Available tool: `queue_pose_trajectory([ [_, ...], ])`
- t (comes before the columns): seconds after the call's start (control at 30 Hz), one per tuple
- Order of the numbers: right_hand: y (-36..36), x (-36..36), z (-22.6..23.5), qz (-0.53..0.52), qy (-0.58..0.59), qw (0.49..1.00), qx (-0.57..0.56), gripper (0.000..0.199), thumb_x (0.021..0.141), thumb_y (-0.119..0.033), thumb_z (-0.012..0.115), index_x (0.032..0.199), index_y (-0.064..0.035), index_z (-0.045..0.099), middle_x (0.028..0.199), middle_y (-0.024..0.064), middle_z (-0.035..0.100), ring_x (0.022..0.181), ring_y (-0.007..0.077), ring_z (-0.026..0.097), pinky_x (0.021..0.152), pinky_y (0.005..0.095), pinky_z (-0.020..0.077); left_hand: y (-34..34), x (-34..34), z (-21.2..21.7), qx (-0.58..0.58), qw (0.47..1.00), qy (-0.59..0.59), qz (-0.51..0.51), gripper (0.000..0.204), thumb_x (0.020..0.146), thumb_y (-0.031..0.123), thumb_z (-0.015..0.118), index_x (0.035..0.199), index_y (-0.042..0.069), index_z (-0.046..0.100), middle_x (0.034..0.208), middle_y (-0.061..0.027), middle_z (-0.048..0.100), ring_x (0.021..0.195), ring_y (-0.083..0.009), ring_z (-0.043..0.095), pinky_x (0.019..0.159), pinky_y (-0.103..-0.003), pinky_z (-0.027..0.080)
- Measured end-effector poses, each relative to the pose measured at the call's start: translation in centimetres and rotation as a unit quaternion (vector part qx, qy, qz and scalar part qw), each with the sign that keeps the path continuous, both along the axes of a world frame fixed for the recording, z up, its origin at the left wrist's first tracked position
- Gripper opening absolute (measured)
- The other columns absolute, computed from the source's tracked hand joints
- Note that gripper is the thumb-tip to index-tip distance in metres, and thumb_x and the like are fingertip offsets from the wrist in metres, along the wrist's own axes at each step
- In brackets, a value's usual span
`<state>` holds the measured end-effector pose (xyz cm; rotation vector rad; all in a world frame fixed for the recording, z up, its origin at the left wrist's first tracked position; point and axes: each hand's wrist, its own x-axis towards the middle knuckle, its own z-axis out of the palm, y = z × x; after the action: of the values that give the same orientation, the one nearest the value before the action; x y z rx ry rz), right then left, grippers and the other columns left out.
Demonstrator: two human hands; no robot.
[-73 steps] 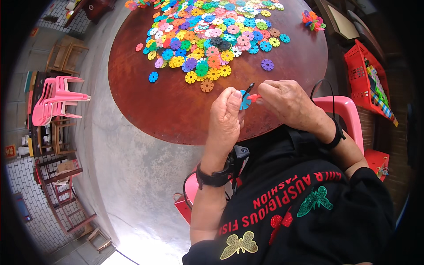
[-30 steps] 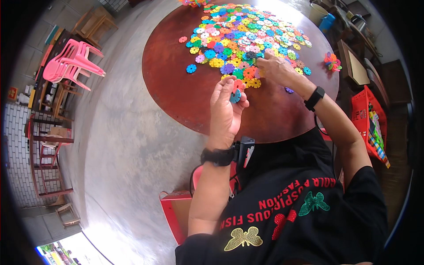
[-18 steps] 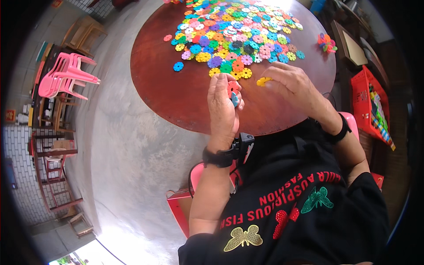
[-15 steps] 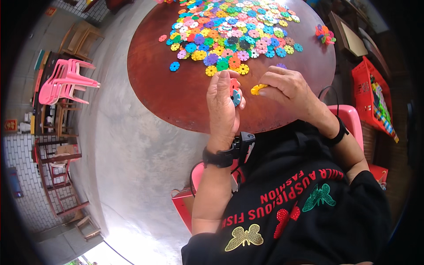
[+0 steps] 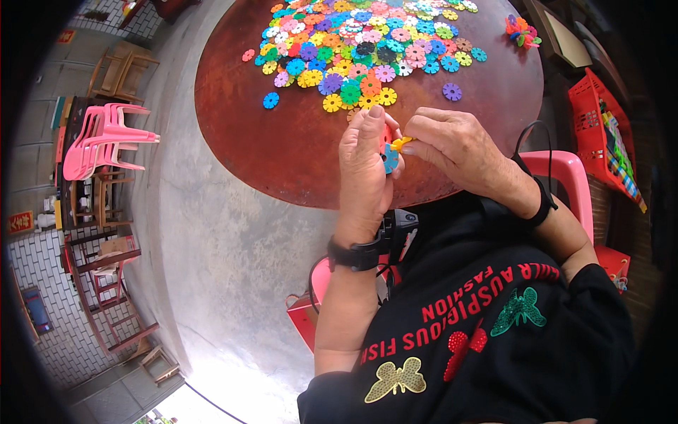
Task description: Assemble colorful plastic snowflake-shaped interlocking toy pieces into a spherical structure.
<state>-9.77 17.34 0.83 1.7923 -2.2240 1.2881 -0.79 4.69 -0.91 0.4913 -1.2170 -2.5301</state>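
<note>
My left hand (image 5: 364, 159) is closed around a red notched disc (image 5: 385, 136) and a blue notched disc (image 5: 390, 160), which look joined; the fingers hide part of them. Between thumb and fingers, my right hand (image 5: 455, 145) pinches a yellow notched disc (image 5: 401, 143). This yellow piece meets the edge of the pair in the left hand; whether its notch is engaged I cannot tell. Just beyond my hands lies a wide spread of colourful notched discs (image 5: 353, 53). A purple disc (image 5: 452, 92) rests by itself past my right hand.
The round red-brown table (image 5: 240, 141) bears a built cluster of discs (image 5: 521, 32) at its far right. A red plastic basket (image 5: 590, 127) with coloured blocks stands to the right. Stacked pink chairs (image 5: 106, 138) are at the left, and a pink chair back (image 5: 565, 184) is beside my right arm.
My right hand has brought the yellow disc leftward against the red and blue discs. My left hand has shifted slightly right, and the purple disc has come out from behind my right hand.
</note>
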Motion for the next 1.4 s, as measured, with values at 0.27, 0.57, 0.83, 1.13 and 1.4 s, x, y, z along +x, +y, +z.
queue_pose_trajectory([
  [0.27,-0.1,0.2,-0.7,0.062,0.009,0.998,0.032,0.016,0.080,-0.009,0.061,0.083,-0.0011,0.048,0.073,0.0134,0.055,0.070,0.0331,0.058,0.060,0.0403,0.0471,-0.2,0.5,-0.5,0.059,0.993,-0.090,-0.043,0.015,0.094,0.024,0.051,0.087,0.011,0.056,0.076,0.0018,0.055,0.063,-0.0063,0.052,0.053,-0.023,0.042],
  [0.57,-0.4,0.6,-1.9,0.062,0.010,0.997,0.038,0.016,0.078,-0.007,0.062,0.080,-0.0016,0.046,0.072,0.0137,0.055,0.068,0.0334,0.059,0.057,0.0409,0.0464,0.7,-0.1,-0.5,0.048,0.995,-0.085,-0.007,0.019,0.093,0.020,0.047,0.078,0.009,0.052,0.067,0.0018,0.049,0.057,-0.0081,0.047,0.044,-0.023,0.037],
  [0.83,0.3,-1.1,-1.7,0.088,-0.021,0.995,0.034,0.013,0.079,-0.008,0.061,0.084,-0.0002,0.052,0.073,0.0165,0.057,0.069,0.0365,0.058,0.058,0.0429,0.0454,0.7,-0.1,-0.7,-0.028,0.996,-0.075,-0.027,0.021,0.095,0.024,0.047,0.083,0.009,0.054,0.073,0.0015,0.051,0.062,-0.0081,0.049,0.051,-0.023,0.039],
  [1.13,-0.7,-4.7,-0.9,0.038,0.018,0.996,0.082,0.022,0.082,-0.018,0.061,0.095,-0.0008,0.057,0.083,0.0139,0.058,0.080,0.0346,0.058,0.069,0.0411,0.0458,-2.8,0.3,-1.8,0.009,0.995,-0.048,0.081,0.027,0.094,0.036,0.052,0.082,0.012,0.054,0.075,-0.0001,0.053,0.059,-0.0120,0.049,0.049,-0.027,0.039],
  [1.4,-6.3,-7.5,-2.4,-0.019,0.100,0.981,0.164,0.030,0.084,-0.011,0.060,0.114,-0.0063,0.057,0.102,0.0145,0.053,0.092,0.0332,0.056,0.073,0.0431,0.0456,-3.6,0.6,-1.4,0.153,0.982,-0.003,0.114,0.021,0.094,0.029,0.050,0.082,0.011,0.050,0.093,-0.0128,0.062,0.087,-0.0275,0.065,0.073,-0.041,0.055],
])
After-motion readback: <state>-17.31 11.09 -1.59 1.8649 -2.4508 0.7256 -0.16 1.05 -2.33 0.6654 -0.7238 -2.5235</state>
